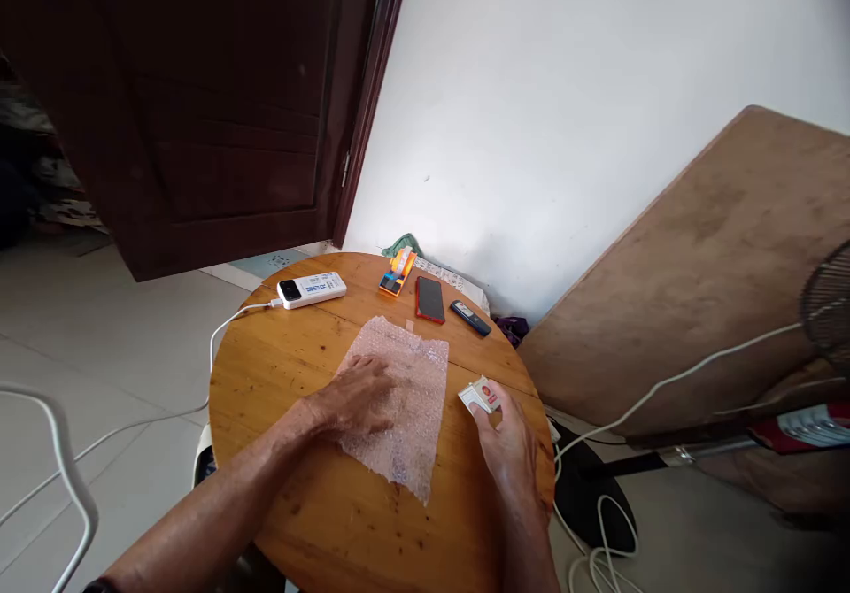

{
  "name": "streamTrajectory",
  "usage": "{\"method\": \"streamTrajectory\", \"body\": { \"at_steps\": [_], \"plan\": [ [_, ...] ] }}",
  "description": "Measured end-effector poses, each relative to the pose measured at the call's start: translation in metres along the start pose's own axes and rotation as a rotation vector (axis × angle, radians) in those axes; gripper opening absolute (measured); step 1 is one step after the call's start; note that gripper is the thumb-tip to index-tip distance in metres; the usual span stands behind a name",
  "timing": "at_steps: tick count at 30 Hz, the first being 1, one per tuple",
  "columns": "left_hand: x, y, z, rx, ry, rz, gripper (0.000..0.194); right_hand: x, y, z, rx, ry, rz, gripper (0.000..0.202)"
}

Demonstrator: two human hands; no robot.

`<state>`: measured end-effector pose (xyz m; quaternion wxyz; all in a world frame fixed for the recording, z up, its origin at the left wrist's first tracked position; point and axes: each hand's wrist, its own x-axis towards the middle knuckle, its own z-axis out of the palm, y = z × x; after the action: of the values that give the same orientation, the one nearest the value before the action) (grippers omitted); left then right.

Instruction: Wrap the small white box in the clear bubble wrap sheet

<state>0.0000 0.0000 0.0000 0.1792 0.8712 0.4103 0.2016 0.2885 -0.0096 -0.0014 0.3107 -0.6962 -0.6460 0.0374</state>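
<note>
A sheet of pinkish bubble wrap (415, 398) lies spread on the round wooden table (266, 372). My left hand (362, 394) rests flat on its left part, fingers apart. To the right of the sheet, my right hand (508, 434) grips a small white box (479, 394) with a red mark, between thumb and fingers, just over the table top. The box's far end is visible; its near side is partly covered by my fingers.
Toward the table's far side are a white power bank (312, 289) with a cable, an orange tape dispenser (397, 272), a red-edged phone (429, 300) and a dark handset (470, 318). A fan stand (637, 469) and a wooden board (704, 283) stand at right.
</note>
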Motion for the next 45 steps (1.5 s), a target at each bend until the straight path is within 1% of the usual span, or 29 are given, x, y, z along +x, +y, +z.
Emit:
{"method": "streamTrajectory", "body": {
  "at_steps": [2,4,7,10,13,17,18,20,23,25,28,30,32,36,41,45],
  "plan": [
    [0.002,-0.003,0.002,-0.032,0.073,-0.09,0.045,0.001,-0.012,-0.003,0.129,0.004,0.009,0.057],
    [0.005,-0.008,0.002,-0.05,0.158,-0.208,0.04,0.003,-0.027,-0.008,0.241,-0.013,-0.003,0.056],
    [0.008,-0.017,-0.001,-0.042,0.239,-0.333,0.035,0.007,-0.054,-0.013,0.361,-0.082,-0.077,0.051],
    [0.008,-0.021,-0.002,0.003,0.215,-0.382,0.033,0.012,-0.078,-0.006,0.423,-0.148,-0.187,0.048],
    [0.007,-0.021,-0.003,0.08,0.158,-0.394,0.028,0.014,-0.091,0.015,0.47,-0.194,-0.284,0.046],
    [0.006,-0.017,-0.005,0.172,0.122,-0.39,0.023,0.008,-0.089,0.047,0.428,-0.347,-0.367,0.049],
    [0.006,-0.015,-0.005,0.195,0.117,-0.394,0.022,0.006,-0.087,0.052,0.411,-0.374,-0.383,0.051],
    [0.006,-0.013,-0.006,0.238,0.107,-0.401,0.02,0.002,-0.081,0.057,0.393,-0.387,-0.388,0.057],
    [0.006,-0.012,-0.005,0.257,0.101,-0.412,0.02,0.0,-0.075,0.057,0.385,-0.376,-0.355,0.063],
    [0.007,-0.013,-0.003,0.235,0.112,-0.404,0.02,0.0,-0.073,0.056,0.364,-0.378,-0.349,0.063],
    [0.008,-0.015,-0.001,0.2,0.133,-0.34,0.024,0.0,-0.074,0.057,0.319,-0.367,-0.363,0.06],
    [0.007,-0.016,0.001,0.208,0.121,-0.314,0.023,-0.001,-0.075,0.058,0.304,-0.368,-0.381,0.06],
    [0.006,-0.015,0.002,0.245,0.113,-0.341,0.022,-0.001,-0.077,0.058,0.306,-0.38,-0.393,0.06],
    [0.003,-0.01,0.002,0.323,0.145,-0.415,0.018,-0.002,-0.079,0.057,0.324,-0.392,-0.391,0.059],
    [0.003,-0.007,0.0,0.343,0.127,-0.422,0.018,-0.002,-0.08,0.057,0.349,-0.388,-0.391,0.065],
    [0.003,-0.009,0.0,0.343,0.115,-0.425,0.019,-0.003,-0.081,0.056,0.36,-0.365,-0.381,0.055]
  ]
}}
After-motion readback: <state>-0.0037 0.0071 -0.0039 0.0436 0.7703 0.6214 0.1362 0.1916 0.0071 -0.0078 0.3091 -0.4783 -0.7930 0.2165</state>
